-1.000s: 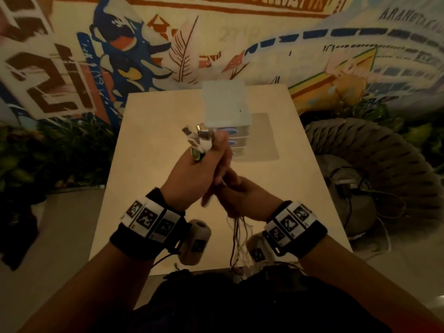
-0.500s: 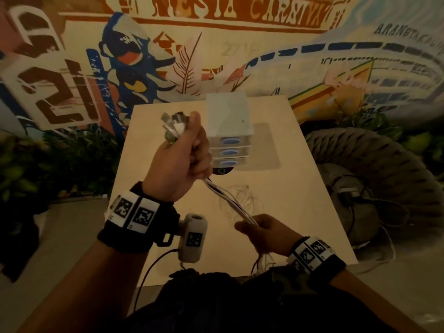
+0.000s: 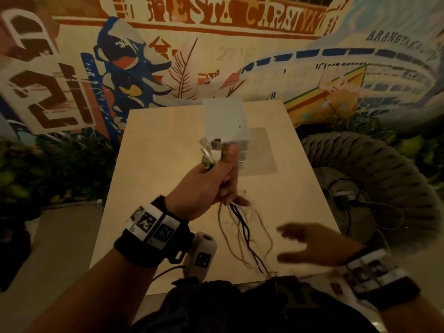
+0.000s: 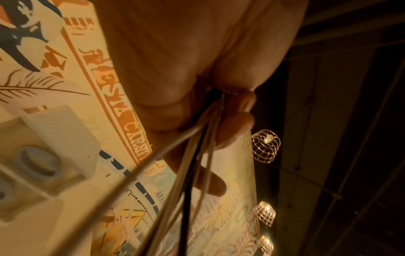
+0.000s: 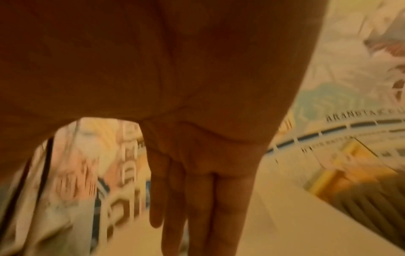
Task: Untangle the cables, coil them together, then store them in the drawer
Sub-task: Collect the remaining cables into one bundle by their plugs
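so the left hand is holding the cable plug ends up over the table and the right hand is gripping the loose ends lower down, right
Not quite. The right hand grips nothing: its fingers are straight and apart from the cables, as the right wrist view and head view show. The rest holds: the left hand holds the plug ends up over the table, the cables hanging loose below.

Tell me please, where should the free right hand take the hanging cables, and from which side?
The right hand is open and empty, to the right of the cables. I would grip the strands just below the left hand, coming from the right. There they leave the fist as one tight bunch; lower down they spread and loop, so single strands could slip out.
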Demonstrator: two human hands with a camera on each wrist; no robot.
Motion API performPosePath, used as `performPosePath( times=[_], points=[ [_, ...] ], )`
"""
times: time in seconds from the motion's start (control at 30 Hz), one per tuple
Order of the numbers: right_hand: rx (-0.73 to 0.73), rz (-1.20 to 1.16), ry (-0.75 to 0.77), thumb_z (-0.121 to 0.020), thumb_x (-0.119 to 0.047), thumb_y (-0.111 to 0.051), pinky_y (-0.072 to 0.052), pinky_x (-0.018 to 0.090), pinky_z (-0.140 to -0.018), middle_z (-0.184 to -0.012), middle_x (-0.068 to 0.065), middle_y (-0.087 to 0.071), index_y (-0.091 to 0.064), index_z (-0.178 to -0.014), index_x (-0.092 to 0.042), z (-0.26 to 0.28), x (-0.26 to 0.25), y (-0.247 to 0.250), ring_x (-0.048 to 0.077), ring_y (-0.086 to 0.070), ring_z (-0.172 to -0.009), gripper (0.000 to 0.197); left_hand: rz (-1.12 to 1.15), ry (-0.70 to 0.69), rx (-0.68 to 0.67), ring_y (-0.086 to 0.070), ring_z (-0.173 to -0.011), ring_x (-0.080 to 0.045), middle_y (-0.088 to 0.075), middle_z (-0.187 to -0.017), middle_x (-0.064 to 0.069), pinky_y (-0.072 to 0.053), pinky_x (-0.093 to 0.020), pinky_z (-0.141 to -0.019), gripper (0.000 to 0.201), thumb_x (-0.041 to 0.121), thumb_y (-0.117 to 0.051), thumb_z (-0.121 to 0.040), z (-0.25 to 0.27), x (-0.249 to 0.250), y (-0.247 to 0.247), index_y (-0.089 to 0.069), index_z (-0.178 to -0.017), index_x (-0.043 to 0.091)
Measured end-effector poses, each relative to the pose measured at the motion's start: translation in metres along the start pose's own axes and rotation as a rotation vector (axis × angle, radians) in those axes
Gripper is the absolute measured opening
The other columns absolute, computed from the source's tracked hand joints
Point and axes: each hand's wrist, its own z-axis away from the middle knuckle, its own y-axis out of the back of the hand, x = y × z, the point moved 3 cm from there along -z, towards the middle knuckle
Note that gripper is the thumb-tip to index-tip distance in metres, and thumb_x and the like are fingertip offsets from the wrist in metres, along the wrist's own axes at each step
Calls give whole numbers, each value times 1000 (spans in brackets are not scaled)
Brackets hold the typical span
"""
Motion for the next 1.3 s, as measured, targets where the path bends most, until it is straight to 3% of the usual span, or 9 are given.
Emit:
performPosePath(
  times=[0.2,0.37,0.47,0.63,0.8,0.93,1.03,1.13,1.3],
  points=[
    [546,-50,638,-89,-58,-65,-40,26,-110,-151,-21,-41,-35,-151,-38,43,-144,109,-4,-41,-136,71,-72,0,-24,-44,-47,-21,-40,-50,-1,-59,-50,-75,44,33,-47,-106,-2,-8,-23,-54,-71,9],
    [583,219,682,-105,-47,-39,-43,29,-106,-139,-8,-58,-51,-143,-28,11,-211,99,5,-53,-124,44,-275,-9,151,-55,-58,4,-50,-78,8,-44,-5,-61,29,-4,-59,-90,0,-14,-19,-55,-118,-7],
    [586,214,714,-107,-40,-34,-48,34,-97,-122,-6,-68,-62,-131,-25,0,-212,86,9,-61,-111,40,-383,-39,159,-47,-52,0,-51,-63,12,-38,-14,-52,15,5,-61,-86,3,-18,-12,-50,-78,13],
    [455,3,824,-104,-38,-48,-45,22,-103,-148,-8,-52,-39,-151,-31,2,-205,83,0,-50,-129,49,-407,34,146,-51,-45,0,-39,-68,9,-41,-17,-50,42,-16,-55,-90,13,-17,-9,-41,-82,22],
    [442,-750,766,-77,-57,-75,-53,40,-101,-149,-1,-48,-12,-158,-33,-18,-166,72,5,-57,-127,105,-199,-129,176,-59,-51,-21,-58,-57,-7,-56,-37,-60,33,32,-51,-101,9,11,-8,-65,-89,4],
    [48,-841,664,-90,-32,-71,-58,45,-85,-102,-5,-73,-36,-144,-31,-36,-157,30,18,-70,-90,65,-314,-193,331,-62,-56,-4,-68,-64,2,-50,-18,-62,49,43,-46,-103,6,23,0,-68,-76,8],
    [131,-787,522,-100,-27,-59,-46,42,-66,-63,-14,-54,-53,-120,-40,-44,-152,25,13,-49,-60,25,-346,-208,299,-61,-65,-15,-62,-67,0,-51,-33,-75,51,50,-45,-102,0,19,6,-63,-70,14],
    [221,-585,458,-102,-41,-50,-44,32,-61,-57,-22,-50,-54,-107,-54,-40,-146,33,6,-41,-54,14,-344,-203,288,-59,-66,-22,-62,-69,-4,-51,-42,-72,42,51,-53,-97,-2,10,8,-64,-69,21],
    [222,-500,400,-105,-42,-43,-46,29,-61,-66,-17,-55,-57,-88,-44,-34,-141,36,5,-46,-57,22,-589,-249,242,-70,-80,0,-75,-79,14,-53,-15,-73,8,45,-74,-85,-2,7,13,-74,-84,37]
  ],
)
